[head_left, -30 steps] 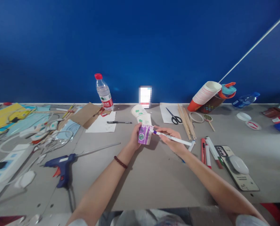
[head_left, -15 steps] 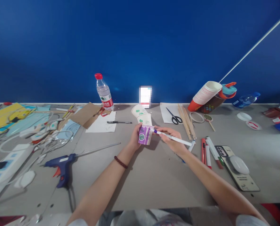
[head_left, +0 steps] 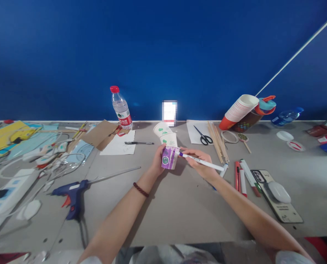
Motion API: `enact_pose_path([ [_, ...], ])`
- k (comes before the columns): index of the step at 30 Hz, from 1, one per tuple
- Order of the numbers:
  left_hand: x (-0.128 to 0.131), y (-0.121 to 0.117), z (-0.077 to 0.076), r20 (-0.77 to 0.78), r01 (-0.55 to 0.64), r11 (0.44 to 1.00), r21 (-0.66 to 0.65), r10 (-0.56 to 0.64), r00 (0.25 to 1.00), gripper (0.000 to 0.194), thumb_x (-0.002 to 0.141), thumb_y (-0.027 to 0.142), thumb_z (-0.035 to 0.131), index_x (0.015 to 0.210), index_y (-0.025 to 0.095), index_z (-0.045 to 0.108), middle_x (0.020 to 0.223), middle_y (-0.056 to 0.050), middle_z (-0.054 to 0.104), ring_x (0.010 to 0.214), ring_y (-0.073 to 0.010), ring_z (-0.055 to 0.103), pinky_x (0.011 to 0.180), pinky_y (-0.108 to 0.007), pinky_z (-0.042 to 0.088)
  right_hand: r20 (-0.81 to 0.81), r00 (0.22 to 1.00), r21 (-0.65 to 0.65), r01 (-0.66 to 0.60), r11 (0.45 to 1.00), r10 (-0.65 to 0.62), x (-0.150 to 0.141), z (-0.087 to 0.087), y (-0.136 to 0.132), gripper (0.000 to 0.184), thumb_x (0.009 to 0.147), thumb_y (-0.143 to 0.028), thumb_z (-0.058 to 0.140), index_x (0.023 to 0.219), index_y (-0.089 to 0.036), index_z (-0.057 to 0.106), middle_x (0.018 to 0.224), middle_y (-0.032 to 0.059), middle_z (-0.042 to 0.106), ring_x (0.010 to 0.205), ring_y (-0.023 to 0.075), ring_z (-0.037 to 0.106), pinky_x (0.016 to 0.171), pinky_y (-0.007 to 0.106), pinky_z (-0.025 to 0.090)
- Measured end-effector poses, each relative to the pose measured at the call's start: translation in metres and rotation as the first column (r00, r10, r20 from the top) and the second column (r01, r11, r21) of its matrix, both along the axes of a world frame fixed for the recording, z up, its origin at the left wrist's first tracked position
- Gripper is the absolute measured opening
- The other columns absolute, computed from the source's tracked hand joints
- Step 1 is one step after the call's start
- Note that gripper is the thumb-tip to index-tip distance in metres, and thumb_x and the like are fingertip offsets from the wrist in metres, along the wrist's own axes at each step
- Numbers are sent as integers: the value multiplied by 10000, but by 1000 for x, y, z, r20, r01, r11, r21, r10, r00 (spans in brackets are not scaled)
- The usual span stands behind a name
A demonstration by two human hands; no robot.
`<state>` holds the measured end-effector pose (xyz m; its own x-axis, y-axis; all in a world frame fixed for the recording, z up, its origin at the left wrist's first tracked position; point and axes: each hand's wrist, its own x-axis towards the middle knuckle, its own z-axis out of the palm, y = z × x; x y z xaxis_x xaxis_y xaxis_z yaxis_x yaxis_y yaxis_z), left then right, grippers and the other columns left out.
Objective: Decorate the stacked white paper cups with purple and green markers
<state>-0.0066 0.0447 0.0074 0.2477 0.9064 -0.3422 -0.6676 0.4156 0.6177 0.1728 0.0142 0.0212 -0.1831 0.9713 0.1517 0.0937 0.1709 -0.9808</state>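
Observation:
A paper cup [head_left: 169, 158], coloured purple with white scallops and a round green emblem, sits in my left hand [head_left: 158, 161], whose fingers wrap its left side; some of them are hidden behind it. Part of the cup's right side is still pale. My right hand [head_left: 199, 163] is closed around a white marker [head_left: 203, 162], its purple end at the cup's right side. Whether the tip touches the cup I cannot tell. Just beyond, pale paper cups [head_left: 167, 138] with green leaf prints lean in line with the purple one.
Scissors [head_left: 203, 136] on white paper, wooden sticks [head_left: 217, 143] and stacked cups [head_left: 236, 112] lie at the back right. Markers [head_left: 242, 178] and a phone [head_left: 284, 212] are right of my arm. Left are a glue gun [head_left: 72, 196], power strip [head_left: 11, 200], black pen [head_left: 138, 143] and water bottle [head_left: 121, 110].
Almost nothing differs. The marker's purple end shifts very slightly at the cup's right side, while both hands keep their holds in the same place.

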Motion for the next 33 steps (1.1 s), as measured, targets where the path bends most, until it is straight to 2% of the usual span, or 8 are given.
enact_pose_path([
  [10, 1, -1, 5, -6, 22, 1000, 9, -22, 1000, 357, 817, 431, 586, 909, 91, 647, 698, -102, 702, 578, -219, 666, 547, -311, 519, -6, 1000, -17, 10, 1000, -10, -1, -3, 1, 232, 824, -411, 680, 957, -228, 732, 1194, 101, 714, 1196, 289, 626, 997, 449, 523],
  [22, 1, 1, -1, 10, -1, 1000, 6, 1, 1000, 313, 805, 402, 613, 907, 108, 643, 725, -84, 701, 594, -207, 655, 610, -328, 526, 5, 1000, 27, 6, 1000, -6, -2, -7, 1, 195, 820, -384, 687, 950, -250, 745, 1177, 73, 723, 1189, 283, 631, 1005, 438, 518],
  [33, 1, 0, 1, 32, 6, 1000, -4, -6, 999, 311, 816, 400, 613, 933, 112, 636, 708, -74, 703, 591, -201, 661, 592, -313, 533, 56, 998, 31, 5, 1000, -7, -1, -2, 2, 204, 818, -384, 666, 936, -245, 757, 1148, 87, 733, 1182, 290, 631, 952, 418, 532],
])
